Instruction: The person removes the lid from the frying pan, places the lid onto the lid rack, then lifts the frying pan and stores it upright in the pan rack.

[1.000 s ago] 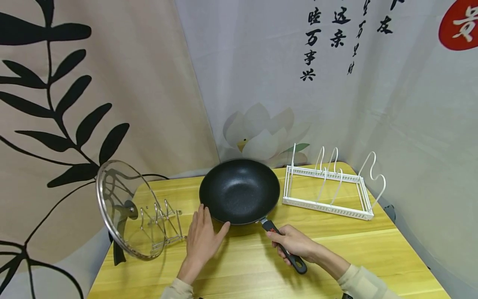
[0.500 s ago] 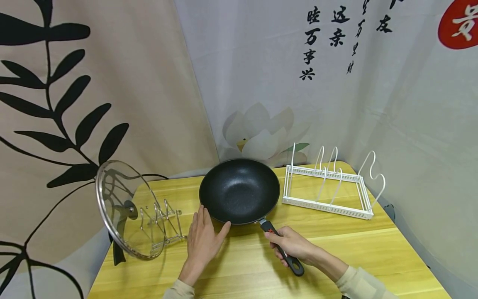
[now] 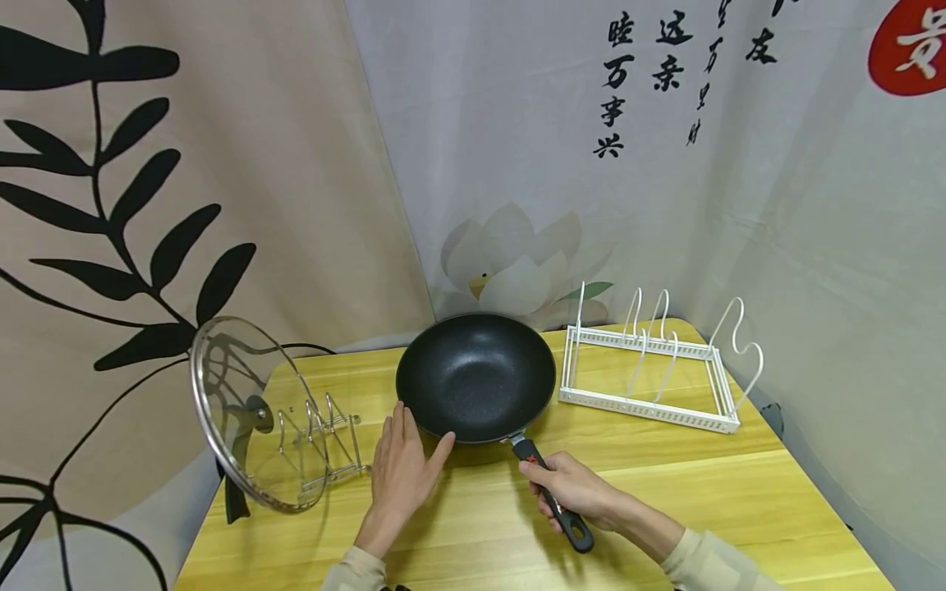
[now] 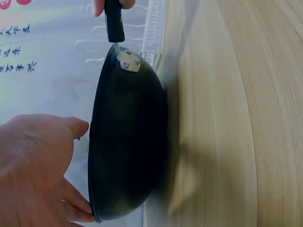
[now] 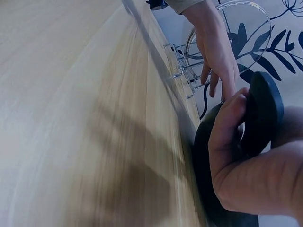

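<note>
A black frying pan (image 3: 476,377) sits at the middle of the wooden table, its hollow side up and its handle pointing toward me. My right hand (image 3: 572,488) grips the pan's black handle, which also shows in the right wrist view with fingers (image 5: 227,118) wrapped round it. My left hand (image 3: 402,468) lies at the pan's near left rim with fingers straight and thumb spread. In the left wrist view, the left hand (image 4: 38,165) has its fingertips at the rim of the pan (image 4: 128,142), whose rounded underside and riveted handle bracket show.
On the left, a glass lid (image 3: 259,414) with a metal rim stands upright in a metal wire rack (image 3: 343,472). A white rack (image 3: 650,410) with upright wire dividers stands at the table's back right. Behind the table (image 3: 473,525) hangs a printed curtain (image 3: 310,164).
The pan's handle end and my right hand have swung slightly left and toward me. The pan body has shifted very little. My left hand stays at the rim.
</note>
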{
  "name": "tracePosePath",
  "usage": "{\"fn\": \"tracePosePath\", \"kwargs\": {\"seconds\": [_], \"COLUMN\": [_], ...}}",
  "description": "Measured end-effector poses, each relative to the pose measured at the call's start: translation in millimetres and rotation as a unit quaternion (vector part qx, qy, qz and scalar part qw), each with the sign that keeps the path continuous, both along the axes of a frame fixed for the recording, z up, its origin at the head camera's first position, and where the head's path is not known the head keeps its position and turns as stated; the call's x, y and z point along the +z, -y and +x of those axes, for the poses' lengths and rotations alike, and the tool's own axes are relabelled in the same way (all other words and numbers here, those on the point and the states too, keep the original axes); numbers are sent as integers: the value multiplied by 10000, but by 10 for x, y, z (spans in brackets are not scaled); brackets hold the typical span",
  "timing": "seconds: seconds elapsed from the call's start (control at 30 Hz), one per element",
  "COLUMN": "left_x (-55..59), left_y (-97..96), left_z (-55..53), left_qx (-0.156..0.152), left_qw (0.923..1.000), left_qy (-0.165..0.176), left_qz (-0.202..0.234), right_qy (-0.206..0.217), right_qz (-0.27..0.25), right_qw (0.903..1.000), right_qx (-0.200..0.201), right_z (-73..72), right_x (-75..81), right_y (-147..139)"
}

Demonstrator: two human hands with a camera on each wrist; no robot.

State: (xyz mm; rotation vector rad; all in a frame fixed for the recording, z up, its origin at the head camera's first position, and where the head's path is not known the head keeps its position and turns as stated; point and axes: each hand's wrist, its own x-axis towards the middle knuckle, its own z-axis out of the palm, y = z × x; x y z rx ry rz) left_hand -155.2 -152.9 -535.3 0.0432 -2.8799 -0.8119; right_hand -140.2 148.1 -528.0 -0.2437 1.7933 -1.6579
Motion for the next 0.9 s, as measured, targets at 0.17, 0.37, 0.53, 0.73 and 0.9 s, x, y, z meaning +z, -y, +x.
{"fn": "tracePosePath", "kwargs": {"seconds": [0.17, 0.37, 0.53, 0.73, 0.9], "left_x": [-7, -16, -32, -33, -31], "left_y": [10, 41, 76, 122, 146], "left_z": [-29, -73, -103, -145, -174], "left_qx": [-18, -109, -202, -350, -411], "left_qw": [10000, 9999, 9998, 9993, 9990], "left_qy": [-7, -59, -13, 50, 61], "left_qz": [-17, -5, 86, 140, 141], "right_qy": [45, 98, 170, 153, 126], "right_qz": [-105, -222, -277, -309, -339], "right_qw": [9999, 9997, 9995, 9994, 9993], "right_qx": [-18, 22, 36, -83, -124], "right_z": [13, 31, 49, 64, 78], "right_x": [-1, 0, -18, -43, -50], "right_y": [29, 63, 96, 136, 170]}}
